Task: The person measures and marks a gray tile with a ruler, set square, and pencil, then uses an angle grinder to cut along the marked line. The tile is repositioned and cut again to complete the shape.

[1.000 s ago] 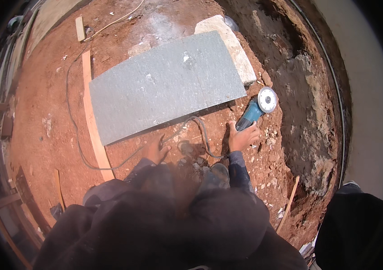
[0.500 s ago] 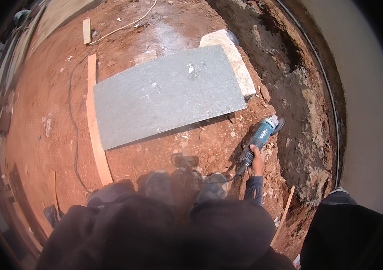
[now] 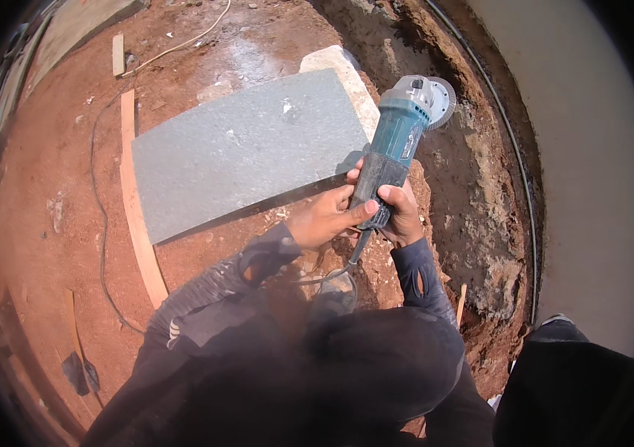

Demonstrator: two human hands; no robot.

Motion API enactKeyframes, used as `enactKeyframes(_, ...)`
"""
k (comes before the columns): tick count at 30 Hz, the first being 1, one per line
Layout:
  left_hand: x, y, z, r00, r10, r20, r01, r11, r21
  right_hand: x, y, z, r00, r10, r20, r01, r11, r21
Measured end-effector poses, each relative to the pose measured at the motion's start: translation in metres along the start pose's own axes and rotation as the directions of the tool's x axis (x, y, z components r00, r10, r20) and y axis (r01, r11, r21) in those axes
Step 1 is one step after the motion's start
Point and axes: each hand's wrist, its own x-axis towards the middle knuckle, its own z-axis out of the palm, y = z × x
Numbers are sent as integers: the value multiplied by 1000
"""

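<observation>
Both of my hands are closed around the dark rear body of a teal angle grinder [image 3: 397, 132], held up above the ground. My left hand [image 3: 329, 216] grips its back end from the left, with the thumb laid across it. My right hand [image 3: 402, 211] wraps it from the right, thumb on top. A round cutting disc [image 3: 442, 103] sits at the far end, pointing away to the right. The power cord [image 3: 358, 249] hangs from the rear toward my foot. Left of the grinder lies a flat grey stone slab [image 3: 238, 153], its right corner just behind the tool.
A pale stone block [image 3: 343, 71] props the slab's far right side, and a wooden plank [image 3: 134, 190] runs along its left edge. To the right a rough trench [image 3: 473, 186] drops off beside a pipe [image 3: 507, 127] and a pale wall [image 3: 570, 149]. A dark cable [image 3: 99, 216] crosses the red soil.
My right hand has raised the grinder from the ground beside the trench. My left hand has come into view and now holds the grinder too. The view has shifted slightly.
</observation>
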Motion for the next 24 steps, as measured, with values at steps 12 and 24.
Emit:
enactKeyframes(12, -14, -35, 20, 847, 400, -350, -455, 886, -88, 13, -8, 51, 967, -128, -220, 76, 971, -228)
enactKeyframes(24, -9, -64, 20, 679, 317, -662, -291, 944, 154, 28, 15, 51, 887, -249, -388, 119, 937, -330)
